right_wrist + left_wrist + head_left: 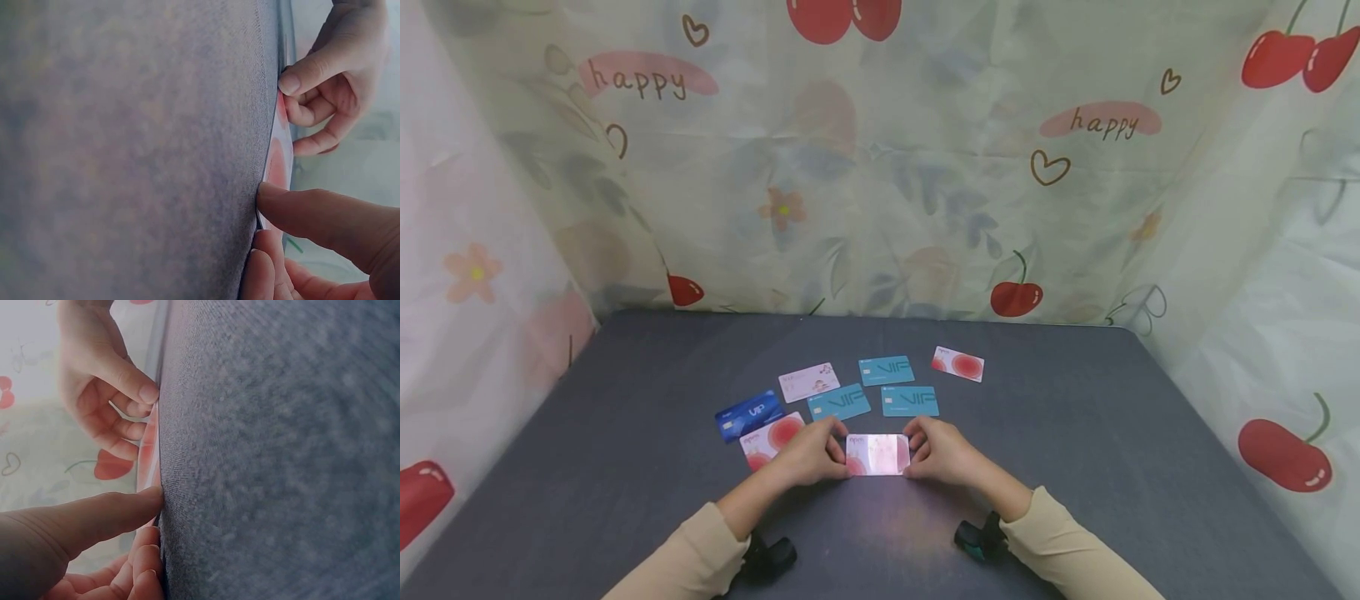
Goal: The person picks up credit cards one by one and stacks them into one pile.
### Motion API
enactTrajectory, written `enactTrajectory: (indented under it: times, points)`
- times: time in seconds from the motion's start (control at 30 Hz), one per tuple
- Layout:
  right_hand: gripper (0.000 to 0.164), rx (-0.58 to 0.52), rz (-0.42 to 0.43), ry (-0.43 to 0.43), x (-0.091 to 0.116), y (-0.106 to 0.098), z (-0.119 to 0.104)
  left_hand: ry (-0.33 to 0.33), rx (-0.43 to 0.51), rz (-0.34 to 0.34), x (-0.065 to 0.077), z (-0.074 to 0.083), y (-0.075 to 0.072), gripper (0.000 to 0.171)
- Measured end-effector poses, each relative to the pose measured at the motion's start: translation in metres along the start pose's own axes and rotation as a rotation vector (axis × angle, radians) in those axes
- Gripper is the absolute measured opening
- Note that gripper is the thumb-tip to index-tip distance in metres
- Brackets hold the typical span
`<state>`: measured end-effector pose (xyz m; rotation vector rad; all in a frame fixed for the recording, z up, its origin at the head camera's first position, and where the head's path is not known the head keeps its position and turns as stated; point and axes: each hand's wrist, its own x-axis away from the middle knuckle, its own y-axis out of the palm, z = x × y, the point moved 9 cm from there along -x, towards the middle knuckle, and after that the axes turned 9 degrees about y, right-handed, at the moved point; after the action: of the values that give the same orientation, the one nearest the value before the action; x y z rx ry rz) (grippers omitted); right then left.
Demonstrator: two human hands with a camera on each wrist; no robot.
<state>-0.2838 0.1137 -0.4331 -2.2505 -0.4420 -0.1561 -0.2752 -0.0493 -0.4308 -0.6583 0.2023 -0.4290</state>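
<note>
A pink and white card with red circles (877, 455) lies at or just above the tabletop between both hands, its face bright with glare. My left hand (814, 451) holds its left end, thumb at the near corner and fingers curled toward the far one. At the opposite end my right hand (945, 451) grips the card in the same way. In the left wrist view the card (149, 447) appears nearly edge-on, low against the cloth. From the right wrist, the thumb (312, 209) presses the card's near edge. A similar pink card (767, 442) lies partly behind my left hand.
Beyond the hands lie a dark blue card (749, 415), a pale pink card (808, 382), teal VIP cards (839, 402) (886, 370) (910, 401) and another red-circled card (958, 364). A dark grey cloth (625, 467) covers the table, with a printed curtain (880, 208) behind.
</note>
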Motion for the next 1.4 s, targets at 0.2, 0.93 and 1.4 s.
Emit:
enactTrajectory:
  times: [0.2, 0.93, 1.4]
  points:
    - [0.046, -0.004, -0.006, -0.006, 0.0, 0.0002, -0.0004, -0.013, -0.001, 0.006, 0.0001, -0.0005, -0.0002, 0.043]
    - [0.047, 0.007, -0.013, -0.004, -0.0017, 0.0006, 0.0013, -0.038, -0.01, -0.008, 0.0001, -0.0033, 0.0015, 0.044]
    - [0.047, -0.003, -0.023, -0.019, -0.0019, 0.001, 0.0004, -0.056, 0.007, -0.022, 0.0007, -0.0043, 0.001, 0.047]
